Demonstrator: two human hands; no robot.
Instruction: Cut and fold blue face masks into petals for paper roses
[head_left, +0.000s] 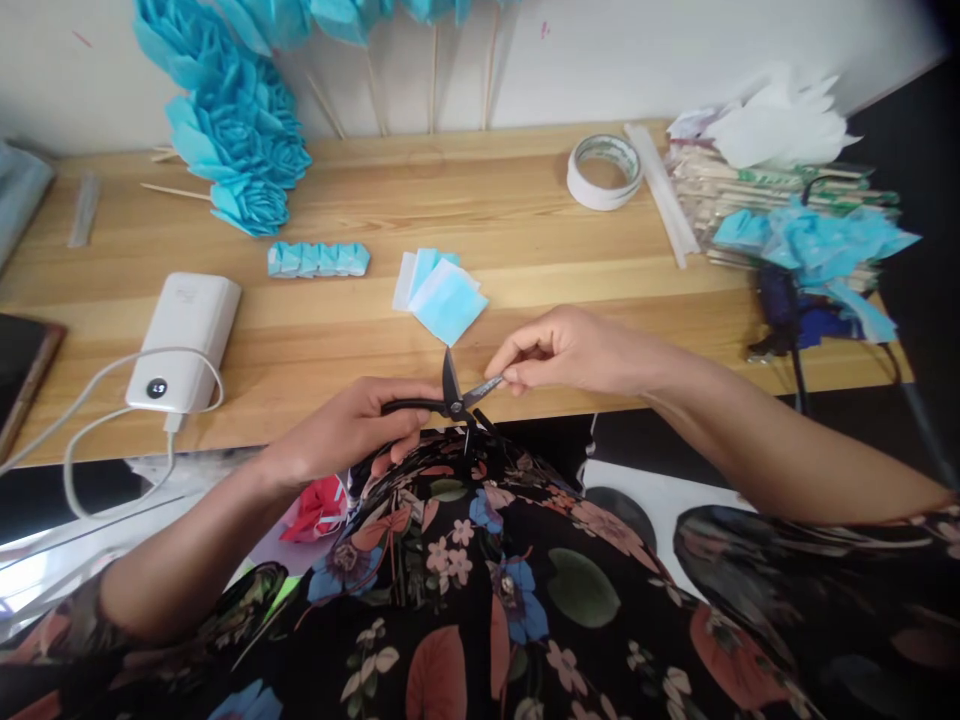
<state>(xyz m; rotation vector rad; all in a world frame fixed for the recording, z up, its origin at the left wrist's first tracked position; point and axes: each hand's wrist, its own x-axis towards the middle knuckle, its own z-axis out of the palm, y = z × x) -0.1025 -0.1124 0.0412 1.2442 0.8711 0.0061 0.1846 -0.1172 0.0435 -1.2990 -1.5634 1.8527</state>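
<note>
My left hand (pixel 352 425) is closed round the handles of black scissors (pixel 452 393), held over the table's front edge with the blades apart. My right hand (pixel 559 350) pinches a thin grey strip (pixel 486 386) whose other end lies between the scissor blades. Just beyond the scissors, small squares of light blue paper (pixel 442 293) lie stacked on the wooden table (pixel 480 210). A pleated blue paper strip (pixel 318 259) lies further left.
A white power bank (pixel 182 340) with a cable sits at the left. Blue paper flowers (pixel 240 130) on sticks lean against the wall. A tape roll (pixel 604 170) and a pile of sticks and blue and white paper (pixel 795 200) fill the right. A red paper flower (pixel 319 505) lies below the table.
</note>
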